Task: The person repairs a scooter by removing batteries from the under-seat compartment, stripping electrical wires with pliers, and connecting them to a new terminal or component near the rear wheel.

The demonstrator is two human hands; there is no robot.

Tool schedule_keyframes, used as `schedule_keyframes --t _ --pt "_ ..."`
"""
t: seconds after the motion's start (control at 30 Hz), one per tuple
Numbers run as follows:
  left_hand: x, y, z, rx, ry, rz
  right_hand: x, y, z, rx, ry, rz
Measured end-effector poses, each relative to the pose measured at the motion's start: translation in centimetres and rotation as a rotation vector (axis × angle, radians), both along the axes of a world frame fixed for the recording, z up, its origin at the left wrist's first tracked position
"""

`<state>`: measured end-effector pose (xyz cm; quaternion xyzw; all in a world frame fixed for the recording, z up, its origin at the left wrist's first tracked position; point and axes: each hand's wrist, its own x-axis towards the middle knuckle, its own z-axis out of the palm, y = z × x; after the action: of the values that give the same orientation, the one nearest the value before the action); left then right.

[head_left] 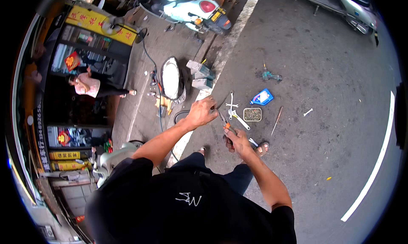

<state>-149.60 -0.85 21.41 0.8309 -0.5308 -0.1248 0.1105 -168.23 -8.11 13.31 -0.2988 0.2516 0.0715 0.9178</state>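
Note:
In front of my body, my left hand (203,112) is closed, fingers pinched together. A thin dark piece shows by its fingertips; its kind is too small to make out. Just to the right and nearer, my right hand (237,140) is wrapped round orange-handled pliers (228,124). Their grey metal end points up and left toward my left fingers. On the ground beyond lie a long wrench (231,104), an adjustable wrench (241,120) and a shallow tray (252,108) of small metal parts. A blue bottle (262,97) lies just past the tray.
A teal power drill (271,75), a screwdriver (277,120) and a small wrench (308,112) lie on the asphalt. Grey-green boxes (203,83) and a scooter seat (171,78) sit left. Scooters (193,10) stand far off. A person (87,83) is by the shopfront.

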Motion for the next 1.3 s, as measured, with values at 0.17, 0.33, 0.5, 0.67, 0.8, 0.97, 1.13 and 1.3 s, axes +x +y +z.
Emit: schedule_keyframes --t 0.17,0.33,0.5,0.67,0.8,0.97,1.13,1.3 --pt "-0.7 7.6 -1.1 0.030 0.036 0.158 0.4 2.2 1.9 -0.017 0.084 0.205" --pt "-1.5 20.2 -3.5 -0.054 0.086 0.432 1.0 7.4 4.5 -0.202 0.131 0.492" --pt "-3.0 35.8 -5.4 -0.129 0.125 0.723 2.7 16.6 8.2 -0.417 0.128 0.772" --pt "-6.3 53.7 -6.7 -0.160 0.070 1.124 5.2 28.0 13.4 -0.556 0.103 1.120" --pt "-13.6 75.2 -8.6 -0.073 0.004 1.822 8.2 33.5 20.1 -0.803 -0.156 1.353" --pt "-15.9 81.2 -4.4 -0.569 0.242 1.860 13.1 37.9 18.4 -0.997 -0.227 1.231" --pt "-14.1 76.6 -3.8 -1.245 0.579 1.711 15.3 43.3 13.5 -0.864 -0.080 1.156" --pt "-8.3 74.0 -2.0 -1.300 0.726 1.570 19.1 46.0 9.9 -0.855 -0.125 1.254"
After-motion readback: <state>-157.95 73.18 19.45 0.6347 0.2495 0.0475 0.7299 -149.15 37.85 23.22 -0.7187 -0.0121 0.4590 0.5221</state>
